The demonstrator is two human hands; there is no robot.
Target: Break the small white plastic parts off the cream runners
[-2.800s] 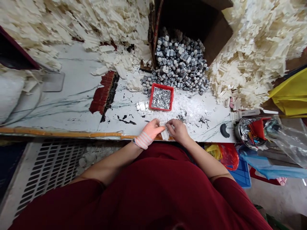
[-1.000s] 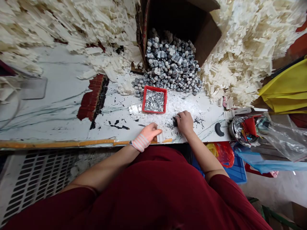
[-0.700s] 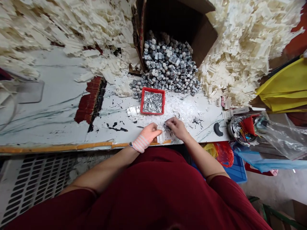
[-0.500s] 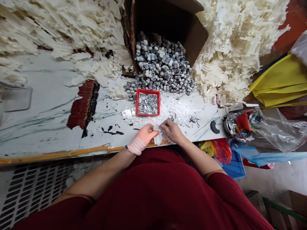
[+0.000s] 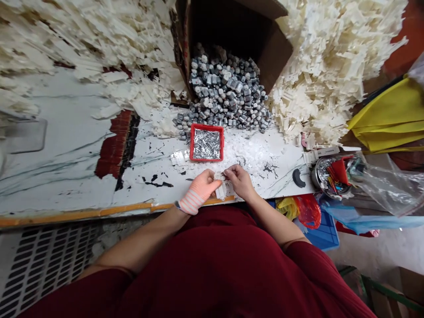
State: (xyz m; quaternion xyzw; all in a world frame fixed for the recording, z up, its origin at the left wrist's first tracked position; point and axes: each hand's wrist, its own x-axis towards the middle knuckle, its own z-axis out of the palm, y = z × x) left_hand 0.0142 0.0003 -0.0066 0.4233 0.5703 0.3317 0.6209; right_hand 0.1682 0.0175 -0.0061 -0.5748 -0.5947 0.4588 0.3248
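Note:
My left hand [image 5: 200, 190], in a pink striped glove, grips a small white plastic part [image 5: 221, 190] at the table's near edge. My right hand [image 5: 239, 180] is bare and pinches at the top of the same part; what its fingertips hold is too small to make out. Just beyond the hands stands a red tray [image 5: 206, 143] filled with shiny metal pins. A scatter of small white plastic bits [image 5: 255, 152] lies to the right of the tray.
A tipped cardboard box [image 5: 238, 31] spills small grey motors [image 5: 225, 95] toward the tray. Big heaps of cream plastic parts [image 5: 331, 66] fill the back left and right. A metal tin with red tools [image 5: 333, 176], a black curved piece [image 5: 298, 177] and yellow fabric [image 5: 391, 119] sit right.
My right hand reached out to the white bits right of the tray, then came back to the white part that my left hand kept holding. The view shifted slightly.

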